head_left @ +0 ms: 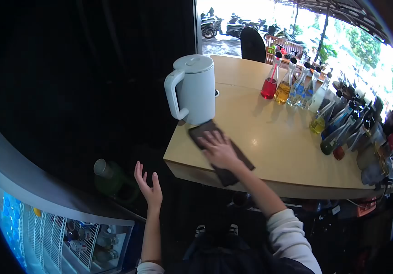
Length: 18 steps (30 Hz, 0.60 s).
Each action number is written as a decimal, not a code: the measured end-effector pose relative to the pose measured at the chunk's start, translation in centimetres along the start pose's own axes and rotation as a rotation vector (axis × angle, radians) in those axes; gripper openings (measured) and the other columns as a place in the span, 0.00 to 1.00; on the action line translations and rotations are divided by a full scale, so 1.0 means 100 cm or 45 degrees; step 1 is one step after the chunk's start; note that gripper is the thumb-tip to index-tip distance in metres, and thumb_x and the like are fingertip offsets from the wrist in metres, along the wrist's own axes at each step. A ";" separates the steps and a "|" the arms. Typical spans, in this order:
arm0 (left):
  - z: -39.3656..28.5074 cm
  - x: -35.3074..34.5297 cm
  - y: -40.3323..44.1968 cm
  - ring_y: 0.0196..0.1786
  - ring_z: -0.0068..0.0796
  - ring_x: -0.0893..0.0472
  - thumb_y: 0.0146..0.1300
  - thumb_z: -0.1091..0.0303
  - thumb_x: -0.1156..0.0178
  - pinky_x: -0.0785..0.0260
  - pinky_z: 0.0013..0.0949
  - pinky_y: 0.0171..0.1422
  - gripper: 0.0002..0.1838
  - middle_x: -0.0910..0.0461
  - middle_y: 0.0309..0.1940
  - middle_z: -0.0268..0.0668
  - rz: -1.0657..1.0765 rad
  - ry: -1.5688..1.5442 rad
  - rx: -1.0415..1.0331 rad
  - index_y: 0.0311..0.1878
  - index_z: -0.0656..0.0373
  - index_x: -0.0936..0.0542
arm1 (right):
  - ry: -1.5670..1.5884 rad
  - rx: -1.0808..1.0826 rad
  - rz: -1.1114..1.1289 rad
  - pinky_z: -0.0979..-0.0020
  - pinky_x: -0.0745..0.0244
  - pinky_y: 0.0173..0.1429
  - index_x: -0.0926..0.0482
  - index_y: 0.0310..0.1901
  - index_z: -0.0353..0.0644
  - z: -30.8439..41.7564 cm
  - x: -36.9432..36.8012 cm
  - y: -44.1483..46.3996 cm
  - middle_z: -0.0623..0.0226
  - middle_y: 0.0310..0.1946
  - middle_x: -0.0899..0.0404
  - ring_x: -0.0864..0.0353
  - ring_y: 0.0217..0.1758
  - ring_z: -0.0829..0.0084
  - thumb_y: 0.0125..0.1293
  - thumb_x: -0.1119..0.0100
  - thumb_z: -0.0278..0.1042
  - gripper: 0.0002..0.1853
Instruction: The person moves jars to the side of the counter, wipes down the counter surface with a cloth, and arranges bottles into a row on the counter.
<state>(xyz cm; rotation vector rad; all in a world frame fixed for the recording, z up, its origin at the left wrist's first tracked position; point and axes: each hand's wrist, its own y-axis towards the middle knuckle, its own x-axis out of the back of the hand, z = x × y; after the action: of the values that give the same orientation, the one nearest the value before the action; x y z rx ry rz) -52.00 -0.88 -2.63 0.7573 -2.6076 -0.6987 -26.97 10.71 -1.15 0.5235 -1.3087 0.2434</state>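
My right hand (pixel 218 150) lies flat with its fingers spread on a dark folded cloth (pixel 238 154). The cloth rests on the wooden tabletop (pixel 269 137), and its lower end hangs over the front edge. Just beyond my right hand stands a white electric kettle (pixel 197 91), upright near the table's left corner with its handle to the left. My left hand (pixel 150 187) is raised in the air left of the table, fingers apart, holding nothing.
Along the table's right side stand several bottles, among them one with red liquid (pixel 269 87) and one with amber liquid (pixel 282 93). A lit glass-front fridge (pixel 68 237) is at lower left. Beside it, a dark green container (pixel 109 180) carries a pale cup (pixel 102 168).
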 end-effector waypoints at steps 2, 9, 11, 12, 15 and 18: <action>0.002 -0.007 0.006 0.70 0.40 0.40 0.65 0.71 0.48 0.44 0.43 0.69 0.29 0.44 0.69 0.43 0.033 -0.046 -0.017 0.69 0.62 0.44 | 0.083 0.203 -0.014 0.45 0.63 0.74 0.40 0.69 0.55 0.040 -0.011 0.018 0.62 0.72 0.48 0.54 0.76 0.54 0.70 0.62 0.50 0.27; 0.004 -0.045 0.032 0.68 0.37 0.38 0.66 0.72 0.50 0.43 0.39 0.68 0.26 0.41 0.67 0.42 0.126 -0.232 -0.136 0.66 0.63 0.40 | 0.193 0.294 -0.070 0.54 0.58 0.75 0.32 0.64 0.51 0.037 0.003 -0.007 0.64 0.69 0.40 0.45 0.72 0.58 0.69 0.58 0.52 0.25; 0.014 -0.041 0.039 0.67 0.38 0.36 0.66 0.72 0.49 0.41 0.40 0.67 0.25 0.40 0.65 0.43 0.092 -0.281 -0.117 0.65 0.63 0.39 | 0.186 0.091 -0.208 0.55 0.50 0.73 0.30 0.61 0.50 -0.023 0.018 -0.039 0.62 0.65 0.35 0.41 0.70 0.58 0.66 0.50 0.44 0.23; 0.021 -0.035 0.040 0.66 0.38 0.35 0.66 0.72 0.50 0.40 0.39 0.67 0.24 0.40 0.65 0.43 0.090 -0.291 -0.111 0.65 0.63 0.39 | 0.089 -0.020 -0.246 0.55 0.49 0.73 0.30 0.62 0.51 -0.063 0.019 -0.056 0.62 0.66 0.36 0.41 0.70 0.58 0.66 0.51 0.44 0.23; 0.045 -0.009 0.039 0.66 0.38 0.35 0.66 0.73 0.49 0.39 0.38 0.66 0.24 0.38 0.64 0.43 0.052 -0.253 -0.102 0.65 0.64 0.39 | -0.165 -0.762 -0.273 0.49 0.53 0.73 0.35 0.66 0.55 -0.141 0.043 -0.119 0.62 0.69 0.42 0.47 0.73 0.56 0.69 0.58 0.49 0.25; 0.059 0.021 0.034 0.66 0.35 0.35 0.67 0.74 0.51 0.39 0.35 0.64 0.24 0.38 0.65 0.43 0.003 -0.184 -0.055 0.66 0.63 0.40 | -0.341 -1.125 -0.181 0.35 0.58 0.69 0.42 0.70 0.50 -0.147 0.036 -0.120 0.55 0.72 0.49 0.53 0.74 0.46 0.71 0.65 0.51 0.28</action>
<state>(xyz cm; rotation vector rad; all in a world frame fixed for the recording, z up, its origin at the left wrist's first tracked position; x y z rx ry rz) -57.69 2.53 -5.27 0.7150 -2.7118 -0.8354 -8.03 7.31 -2.91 -0.1151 -1.4759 -0.5306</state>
